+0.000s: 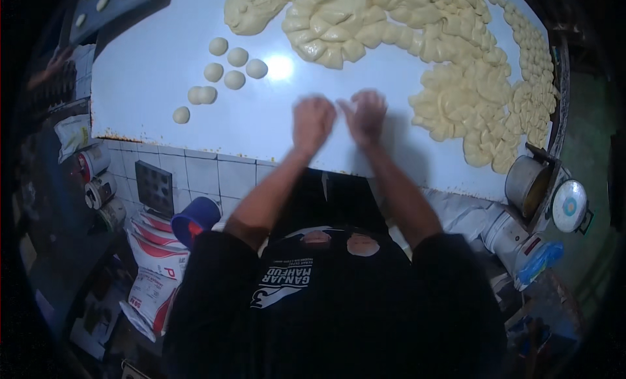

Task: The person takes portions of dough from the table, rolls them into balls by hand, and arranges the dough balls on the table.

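Note:
My left hand (313, 123) is over the near part of the white tabletop (261, 121), its fingers curled in. Whether anything lies under its palm is hidden. Just beside it is my right hand (365, 118), thumb stretched toward the left one; its other fingers are smeared by motion. A small gap separates the two hands. Several smooth round dough balls (235, 79) lie on the table to the left, two of them touching. Beyond and to the right spreads a large heap of pale yellow dough pieces (456, 95), pressed against each other, with another dough lump (254, 10) at the far side.
A dark tray (107, 17) with dough balls stands at the far left. Below the table's left edge are a dark moulded pan (154, 186), a blue bucket (197, 214) and red-and-white sacks (153, 281). A metal pot (525, 183) and a round lid (569, 206) sit at the right corner.

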Motion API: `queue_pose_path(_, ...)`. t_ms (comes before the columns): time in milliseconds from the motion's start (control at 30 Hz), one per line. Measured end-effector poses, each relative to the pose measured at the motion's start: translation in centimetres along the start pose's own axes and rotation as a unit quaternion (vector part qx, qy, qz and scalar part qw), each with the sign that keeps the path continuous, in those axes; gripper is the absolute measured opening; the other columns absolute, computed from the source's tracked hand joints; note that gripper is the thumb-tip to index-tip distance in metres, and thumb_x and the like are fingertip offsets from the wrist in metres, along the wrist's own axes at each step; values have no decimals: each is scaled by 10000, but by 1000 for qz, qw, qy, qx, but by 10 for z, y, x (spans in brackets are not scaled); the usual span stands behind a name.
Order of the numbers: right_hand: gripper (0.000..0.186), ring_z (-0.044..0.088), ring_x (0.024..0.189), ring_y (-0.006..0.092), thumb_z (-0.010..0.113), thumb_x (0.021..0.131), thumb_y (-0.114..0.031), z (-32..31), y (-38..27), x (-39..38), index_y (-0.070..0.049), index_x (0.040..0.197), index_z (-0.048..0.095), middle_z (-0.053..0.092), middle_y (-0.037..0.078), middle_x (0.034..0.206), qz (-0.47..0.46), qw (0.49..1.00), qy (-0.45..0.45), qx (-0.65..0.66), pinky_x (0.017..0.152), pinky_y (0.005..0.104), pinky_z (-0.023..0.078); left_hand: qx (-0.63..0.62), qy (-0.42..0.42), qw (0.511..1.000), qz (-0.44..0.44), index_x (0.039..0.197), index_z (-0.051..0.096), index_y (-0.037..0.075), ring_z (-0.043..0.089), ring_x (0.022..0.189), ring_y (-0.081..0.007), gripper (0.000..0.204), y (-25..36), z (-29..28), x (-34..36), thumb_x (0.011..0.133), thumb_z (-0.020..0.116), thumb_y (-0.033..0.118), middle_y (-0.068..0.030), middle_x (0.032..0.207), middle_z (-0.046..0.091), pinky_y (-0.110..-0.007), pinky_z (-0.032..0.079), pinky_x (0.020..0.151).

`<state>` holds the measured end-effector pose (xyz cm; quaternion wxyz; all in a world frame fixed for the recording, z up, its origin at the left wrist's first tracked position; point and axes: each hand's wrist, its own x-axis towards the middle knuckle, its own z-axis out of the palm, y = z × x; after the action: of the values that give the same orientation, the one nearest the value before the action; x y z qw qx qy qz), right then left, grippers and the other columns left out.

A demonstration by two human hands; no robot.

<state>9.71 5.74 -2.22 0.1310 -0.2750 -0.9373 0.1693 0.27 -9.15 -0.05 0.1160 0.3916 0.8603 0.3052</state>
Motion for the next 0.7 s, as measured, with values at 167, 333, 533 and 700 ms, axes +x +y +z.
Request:
queue_pose_path(167,276,629,1011,346,856,861,-318,-28,66,-20,-107,858,679,664,112,1036,-213,959,-164,87,841,511,484,-3,-115,989,90,986,714,86,645,1079,-363,151,-66,-34,-30,903,788,189,-122,1119,692,-498,511,938)
queue_pose_path(333,271,626,1002,326,872,840,-286,-7,22,-35,-123,930,675,650,93,1021,-195,979,37,38,859,477,485,-16,57,998,32,996,704,81,617,1058,-378,148,-6,9,-25,934,772,197,-150,1098,674,-504,480,930)
queue_pose_path(533,340,605,957,312,886,806,-337,-40,36,28,-102,893,656,635,88,952,-182,982,-35,48,851,466,479,54,160,985,28,951,672,78,595,986,-378,191,-41,-33,3,910,783,228,-133,1024,660,-519,460,886)
queue_pose_path(700,223,648,1165,390,812,900,-179,-43,58,-51,-79,1063,698,694,178,1161,-180,970,-72,145,993,512,513,-44,78,992,91,1029,690,103,614,1109,-342,190,-45,-12,-58,904,797,198,-93,1104,670,-509,468,964)
